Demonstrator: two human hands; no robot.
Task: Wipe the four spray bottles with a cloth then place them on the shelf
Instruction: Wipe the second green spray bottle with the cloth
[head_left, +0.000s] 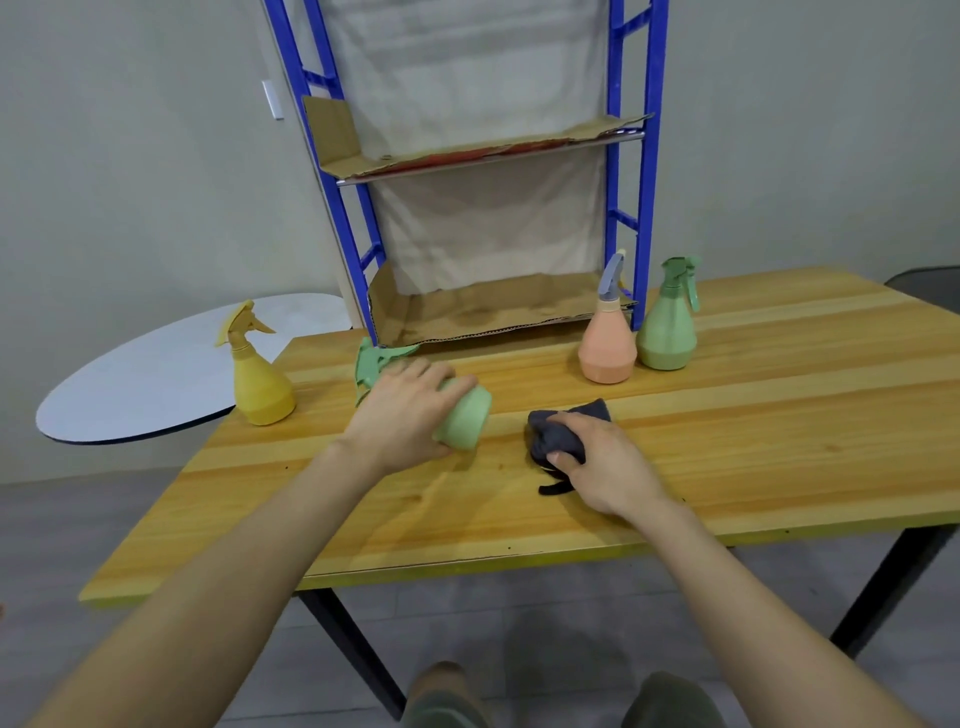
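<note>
Pale green plastic spray bottle (464, 415) lies tilted under the clamping left hand (402, 415); right hand (605, 470), just beside, bunches the dark grey cloth (563, 436), which should sweep every face.

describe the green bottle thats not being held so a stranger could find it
Find the blue shelf behind the wooden table. By its right post stand two bottles; the green bottle is the right one. Its neighbour is an orange bottle.
</note>
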